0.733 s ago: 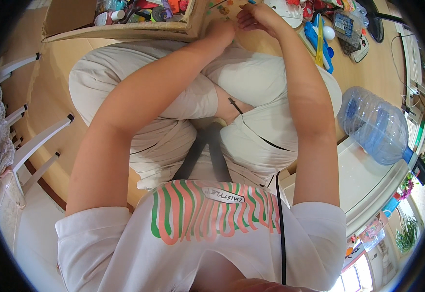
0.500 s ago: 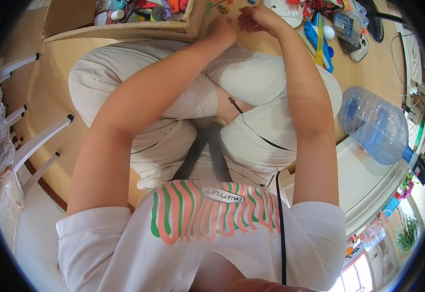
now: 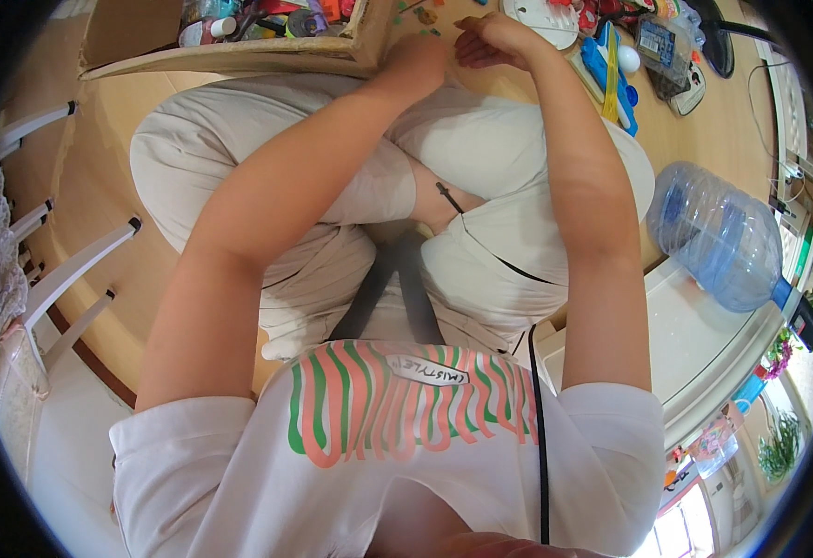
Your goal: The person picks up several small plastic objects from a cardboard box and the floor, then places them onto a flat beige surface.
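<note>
2 hands [image 3: 419, 63] [image 3: 499, 43] near 1 box [image 3: 239, 61]

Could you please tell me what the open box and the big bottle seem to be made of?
Box: likely cardboard, matt brown, judging by its rough, thick edge. Bottle: probably plastic, glossy and blue-tinted, judging by its see-through, ribbed wall and highlights.
</note>
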`<state>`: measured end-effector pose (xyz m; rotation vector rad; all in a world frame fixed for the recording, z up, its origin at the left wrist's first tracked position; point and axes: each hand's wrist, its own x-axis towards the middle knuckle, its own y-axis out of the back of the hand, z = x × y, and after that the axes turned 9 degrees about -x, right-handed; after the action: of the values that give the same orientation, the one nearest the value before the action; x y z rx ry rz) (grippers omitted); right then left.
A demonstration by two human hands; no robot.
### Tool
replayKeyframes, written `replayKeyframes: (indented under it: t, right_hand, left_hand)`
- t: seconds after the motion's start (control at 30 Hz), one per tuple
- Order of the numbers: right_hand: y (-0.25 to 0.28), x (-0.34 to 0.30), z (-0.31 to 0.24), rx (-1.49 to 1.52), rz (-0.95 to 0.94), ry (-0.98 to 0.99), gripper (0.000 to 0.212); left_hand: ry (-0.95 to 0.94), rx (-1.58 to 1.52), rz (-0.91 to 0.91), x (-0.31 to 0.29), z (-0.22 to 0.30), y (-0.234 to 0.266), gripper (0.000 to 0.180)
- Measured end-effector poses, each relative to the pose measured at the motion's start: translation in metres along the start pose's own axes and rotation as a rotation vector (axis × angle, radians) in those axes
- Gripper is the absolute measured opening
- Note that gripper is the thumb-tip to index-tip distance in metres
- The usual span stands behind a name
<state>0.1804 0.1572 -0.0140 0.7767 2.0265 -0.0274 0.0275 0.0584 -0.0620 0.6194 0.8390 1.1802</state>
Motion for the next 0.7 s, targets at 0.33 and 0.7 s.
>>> replayKeyframes:
  t: [0.33, 0.7]
  right_hand:
    - [-0.004, 0.008, 0.004, 0.144, -0.025, 0.009, 0.046]
    - [0.012, 0.007, 0.026, 0.327, -0.263, 0.314, 0.044]
  left_hand:
    - [0.294, -0.691, 0.223, 0.015, -0.004, -0.017, 0.032]
    - [0.557, -0.851, 0.14, 0.004, 0.022, -0.006, 0.031]
